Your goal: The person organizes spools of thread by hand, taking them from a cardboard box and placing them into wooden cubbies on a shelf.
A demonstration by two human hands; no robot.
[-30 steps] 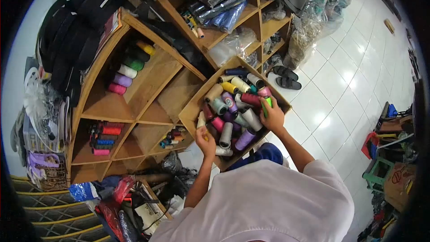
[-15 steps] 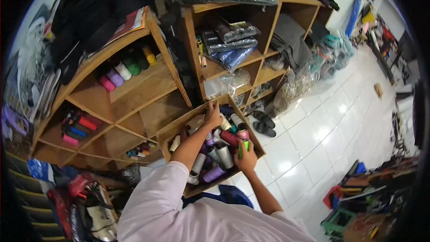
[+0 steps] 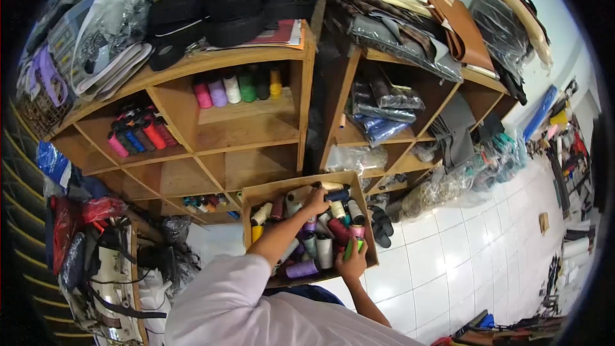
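A cardboard box [image 3: 248, 193] full of thread spools in many colours is in front of me. My left hand [image 3: 315, 201] reaches over its far side, fingers bent together beside a cream thread spool [image 3: 332, 186]; what they grip is hidden. My right hand [image 3: 351, 264] is closed round a bright green thread spool [image 3: 353, 249] at the box's right side. Close to it are a pink spool [image 3: 357, 232] and a white spool [image 3: 325, 253]. A purple spool [image 3: 302, 269] lies near the front.
Behind the box stands a wooden shelf [image 3: 250, 133] with a row of upright spools [image 3: 232, 89] and a cluster of spools [image 3: 142, 129]. A second shelf [image 3: 346, 99] holds plastic-wrapped packs [image 3: 384, 102]. Black sandals [image 3: 382, 227] lie on the tiled floor [image 3: 442, 263].
The view has swung left, showing more of the left shelf. My left hand stays over the far part of the box, and my right hand keeps the green spool.
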